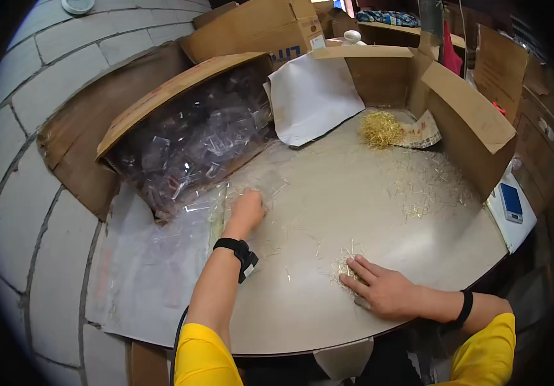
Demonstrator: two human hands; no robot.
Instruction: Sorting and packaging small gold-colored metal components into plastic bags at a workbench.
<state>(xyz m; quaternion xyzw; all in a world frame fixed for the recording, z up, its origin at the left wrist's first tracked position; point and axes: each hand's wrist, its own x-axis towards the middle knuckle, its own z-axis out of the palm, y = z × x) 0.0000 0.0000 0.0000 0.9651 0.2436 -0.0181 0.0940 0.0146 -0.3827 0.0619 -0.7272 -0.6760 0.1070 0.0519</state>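
My left hand [249, 210] is on the table [328, 199] left of centre, just right of the carton of clear plastic boxes [216, 138]. Its fingers are curled in. A faint transparent shape shows by the fingertips, but what they hold is hidden. Nearer the front edge, my right hand [383, 288] rests palm down with its fingers apart. Its fingertips touch a small scatter of thin gold pins [343, 265]. Farther back, a larger heap of the gold pins [381, 130] sits by a printed cardboard piece [422, 133].
Cardboard walls [467, 106] edge the table at the back and right. A white sheet [312, 100] leans at the back beside the carton. Loose pins lie across the right side. A small blue scale [510, 201] stands past the right edge. A block wall [16, 212] rises on the left.
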